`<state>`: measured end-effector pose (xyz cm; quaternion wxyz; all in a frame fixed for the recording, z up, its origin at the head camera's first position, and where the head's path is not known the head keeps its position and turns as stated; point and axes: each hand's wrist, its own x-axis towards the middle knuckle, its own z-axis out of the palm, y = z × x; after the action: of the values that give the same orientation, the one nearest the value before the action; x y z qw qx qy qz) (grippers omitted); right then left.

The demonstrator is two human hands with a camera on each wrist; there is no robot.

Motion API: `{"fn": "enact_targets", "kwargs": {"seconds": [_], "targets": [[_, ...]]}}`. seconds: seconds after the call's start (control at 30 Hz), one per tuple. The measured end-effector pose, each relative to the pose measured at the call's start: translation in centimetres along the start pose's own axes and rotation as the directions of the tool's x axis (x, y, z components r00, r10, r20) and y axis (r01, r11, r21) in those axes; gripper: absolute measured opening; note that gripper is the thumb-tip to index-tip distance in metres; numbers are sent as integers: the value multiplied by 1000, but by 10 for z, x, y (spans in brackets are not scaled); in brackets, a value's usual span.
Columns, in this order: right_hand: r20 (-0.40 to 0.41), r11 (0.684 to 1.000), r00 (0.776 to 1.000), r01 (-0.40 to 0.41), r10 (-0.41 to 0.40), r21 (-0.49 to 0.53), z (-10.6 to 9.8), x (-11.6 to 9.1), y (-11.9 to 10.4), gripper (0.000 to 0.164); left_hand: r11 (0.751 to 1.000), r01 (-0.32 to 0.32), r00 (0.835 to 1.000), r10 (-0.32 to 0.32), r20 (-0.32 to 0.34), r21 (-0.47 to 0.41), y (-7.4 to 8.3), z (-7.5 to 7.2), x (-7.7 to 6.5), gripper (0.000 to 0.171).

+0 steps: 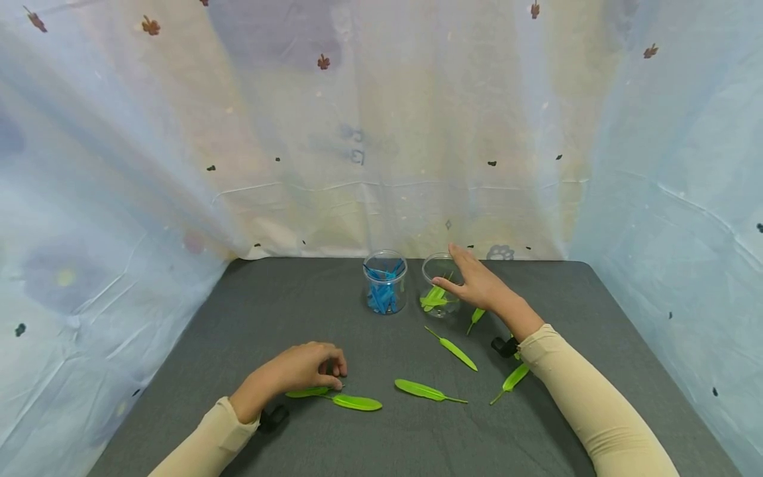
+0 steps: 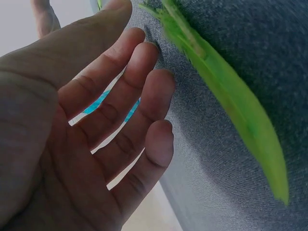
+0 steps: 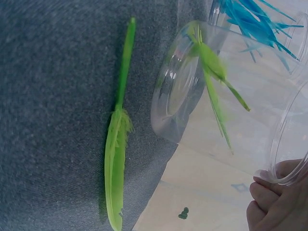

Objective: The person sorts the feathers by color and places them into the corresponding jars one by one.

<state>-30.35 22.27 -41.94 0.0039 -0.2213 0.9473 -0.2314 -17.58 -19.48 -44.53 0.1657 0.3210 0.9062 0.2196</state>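
Observation:
Low over the table's left part, my left hand point(image 1: 306, 366) has loosely bent fingers beside two green feathers point(image 1: 356, 402). In the left wrist view a green feather point(image 2: 240, 108) lies past the fingertips, and a gap separates thumb and fingers. My right hand point(image 1: 481, 283) is at the rim of a clear jar point(image 1: 424, 270), thumb spread from extended fingers. Inside that jar several green feathers point(image 1: 434, 299) lean. The right wrist view shows fingers point(image 3: 262, 195) by the jar's rim, nothing visibly held, and one green feather point(image 3: 115, 168) on the cloth.
A second clear jar point(image 1: 367, 285), full of blue feathers point(image 1: 384, 295), stands left of the first. More green feathers point(image 1: 420, 389) lie scattered on the dark grey tablecloth point(image 1: 286, 311). Patterned curtains point(image 1: 405, 119) hang behind the table and at both sides.

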Motion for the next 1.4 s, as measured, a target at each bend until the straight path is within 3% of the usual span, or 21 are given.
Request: {"fn": "enact_targets", "kwargs": {"seconds": [0.93, 1.4], "targets": [[-7, 1000, 1000, 0, 0, 12, 1, 0, 1, 109, 995, 53, 999, -53, 1, 80, 3, 7, 6, 22], [-3, 1000, 1000, 0, 0, 6, 1, 0, 2, 109, 997, 18, 1000, -17, -7, 81, 3, 7, 6, 20]]}}
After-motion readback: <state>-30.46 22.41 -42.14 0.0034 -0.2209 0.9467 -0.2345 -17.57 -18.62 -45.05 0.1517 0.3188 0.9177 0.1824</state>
